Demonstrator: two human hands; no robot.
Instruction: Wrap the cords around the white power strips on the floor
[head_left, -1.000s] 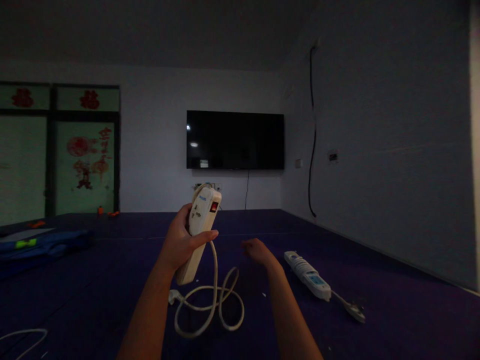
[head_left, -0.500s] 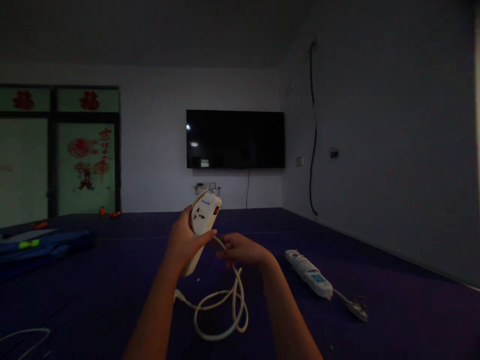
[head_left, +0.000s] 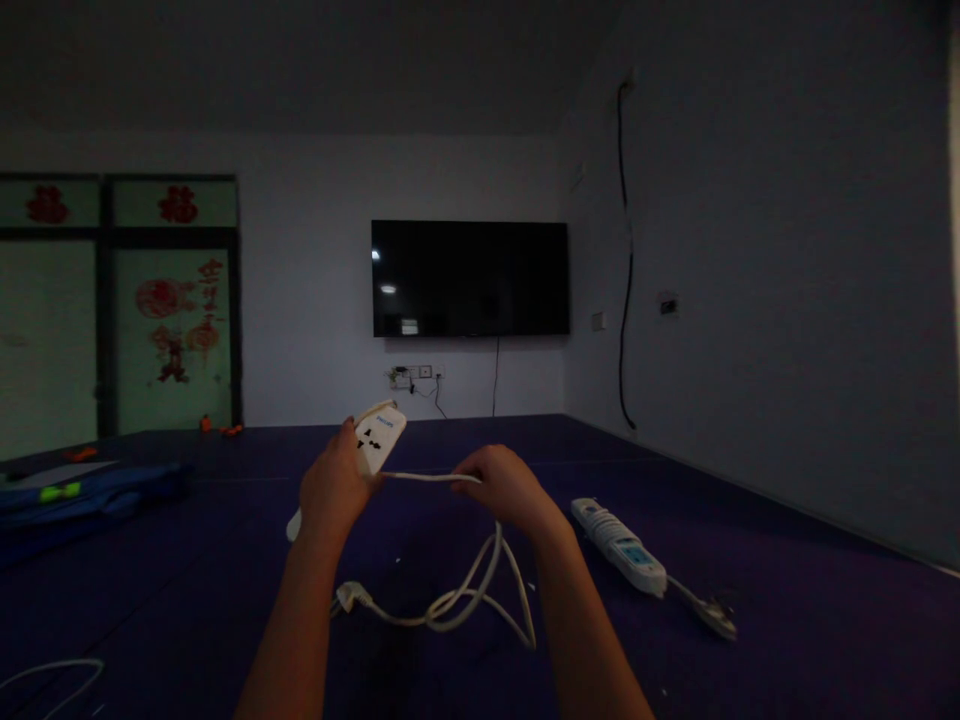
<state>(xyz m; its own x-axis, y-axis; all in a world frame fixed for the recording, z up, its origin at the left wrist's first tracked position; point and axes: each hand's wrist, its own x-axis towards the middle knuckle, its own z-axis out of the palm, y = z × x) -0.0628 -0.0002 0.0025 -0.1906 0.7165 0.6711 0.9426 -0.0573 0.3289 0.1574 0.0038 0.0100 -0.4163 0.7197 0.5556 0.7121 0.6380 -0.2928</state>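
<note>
A white power strip (head_left: 381,432) is held tilted in my left hand (head_left: 332,487), which is closed round its middle and covers part of it. Its white cord (head_left: 424,478) runs taut from beside my left hand to my right hand (head_left: 504,487), whose fingers are closed on it. Below my right hand the rest of the cord hangs down in loose loops over the dark purple surface (head_left: 420,690). The cord's plug (head_left: 352,596) lies on that surface, below and to the right of my left hand.
To the right lies a second white power strip (head_left: 619,547), its cord wound round it. A blue cloth item (head_left: 97,500) lies at the left, and a thin white cable (head_left: 56,664) nearer. Beyond, a television (head_left: 470,278) hangs on the wall.
My left hand has moved left and tilted the power strip over. My right hand has moved right, drawing the cord out straight between the hands; the loops have shifted right.
</note>
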